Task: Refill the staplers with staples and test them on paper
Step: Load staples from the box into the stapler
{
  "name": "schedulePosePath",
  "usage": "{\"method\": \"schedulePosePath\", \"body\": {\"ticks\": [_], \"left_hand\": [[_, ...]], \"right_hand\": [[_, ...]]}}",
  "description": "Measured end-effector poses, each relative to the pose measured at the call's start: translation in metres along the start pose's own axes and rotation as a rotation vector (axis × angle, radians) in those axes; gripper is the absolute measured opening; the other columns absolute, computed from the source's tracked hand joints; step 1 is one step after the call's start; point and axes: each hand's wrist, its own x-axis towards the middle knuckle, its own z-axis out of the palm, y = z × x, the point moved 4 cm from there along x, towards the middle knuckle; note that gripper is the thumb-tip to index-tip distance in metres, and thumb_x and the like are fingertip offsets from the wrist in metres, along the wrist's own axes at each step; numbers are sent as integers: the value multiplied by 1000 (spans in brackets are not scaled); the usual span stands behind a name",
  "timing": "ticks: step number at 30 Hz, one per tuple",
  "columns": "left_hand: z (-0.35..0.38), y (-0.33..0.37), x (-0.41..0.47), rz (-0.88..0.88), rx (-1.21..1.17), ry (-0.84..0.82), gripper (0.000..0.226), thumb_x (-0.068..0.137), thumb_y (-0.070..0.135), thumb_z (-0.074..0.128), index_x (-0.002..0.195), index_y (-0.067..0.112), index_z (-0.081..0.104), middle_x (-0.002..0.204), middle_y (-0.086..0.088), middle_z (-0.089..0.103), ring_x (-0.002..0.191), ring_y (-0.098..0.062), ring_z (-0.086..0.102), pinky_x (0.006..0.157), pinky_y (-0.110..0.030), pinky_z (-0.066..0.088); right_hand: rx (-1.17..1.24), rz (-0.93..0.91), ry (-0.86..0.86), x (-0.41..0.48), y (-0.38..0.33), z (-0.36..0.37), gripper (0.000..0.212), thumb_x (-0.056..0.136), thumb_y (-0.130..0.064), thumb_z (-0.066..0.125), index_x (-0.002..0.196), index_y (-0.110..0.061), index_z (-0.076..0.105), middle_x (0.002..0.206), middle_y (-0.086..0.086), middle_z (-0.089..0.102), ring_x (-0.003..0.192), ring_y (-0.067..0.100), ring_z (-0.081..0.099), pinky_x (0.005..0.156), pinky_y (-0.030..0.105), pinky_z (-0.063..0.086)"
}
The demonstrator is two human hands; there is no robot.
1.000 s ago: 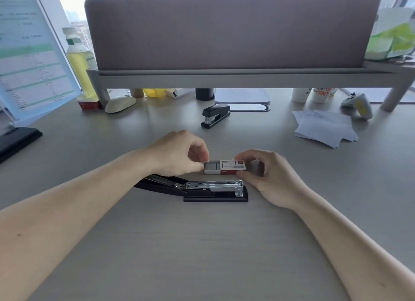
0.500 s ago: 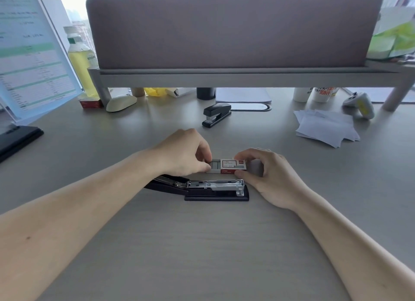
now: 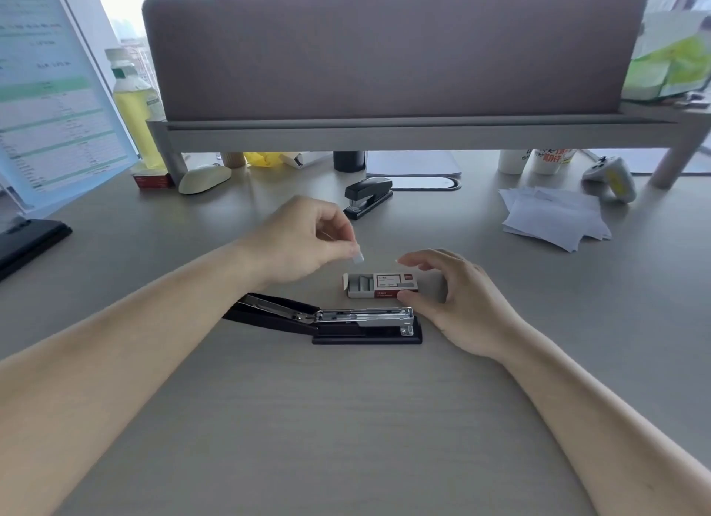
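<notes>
A black stapler (image 3: 338,321) lies flipped wide open on the grey desk, its metal staple channel facing up. Just behind it sits a small red and white staple box (image 3: 381,285), slid open on its left end with grey staples showing. My left hand (image 3: 304,242) hovers above the box's left end, pinching a small strip of staples (image 3: 358,257) between thumb and fingertips. My right hand (image 3: 454,288) rests at the box's right end, thumb touching its front edge, fingers spread above it. A second black stapler (image 3: 367,198), closed, stands farther back.
A loose pile of white paper (image 3: 554,217) lies at the right. A grey shelf riser (image 3: 384,130) spans the back, with cups, a bottle (image 3: 132,107), a mouse (image 3: 204,178) and a white game controller (image 3: 611,177) around it. A document stand (image 3: 46,103) is at the left.
My left hand has lifted up and away from the box's open end with a strip of staples pinched in it. My right hand's fingers have loosened off the box.
</notes>
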Motion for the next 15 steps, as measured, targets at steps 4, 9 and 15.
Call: {"method": "schedulePosePath", "body": {"ticks": [4,9,15], "left_hand": [[-4,7,-10,-73,-314,49,6,90,3,76,89,4,70,91,-19,79,77,-15,75,71,-21,62],[7,15,-20,-97,-402,66,8,89,4,77,92,2,69,82,-14,78,72,-14,76,72,-25,64],[21,35,-29,-21,-556,56,18,92,4,74,109,2,72,85,-15,80,74,-15,77,70,-20,61]], "right_hand": [[160,-2,159,-3,-5,-8,27,99,-25,69,125,-32,73,121,-20,72,118,-3,62,101,18,46],[298,-27,290,-11,-23,-22,17,101,-19,67,113,-26,77,108,-18,79,110,1,71,103,33,55],[397,-48,234,-16,-45,-25,20,88,-18,84,106,-23,77,96,-12,81,91,6,77,88,26,61]]}}
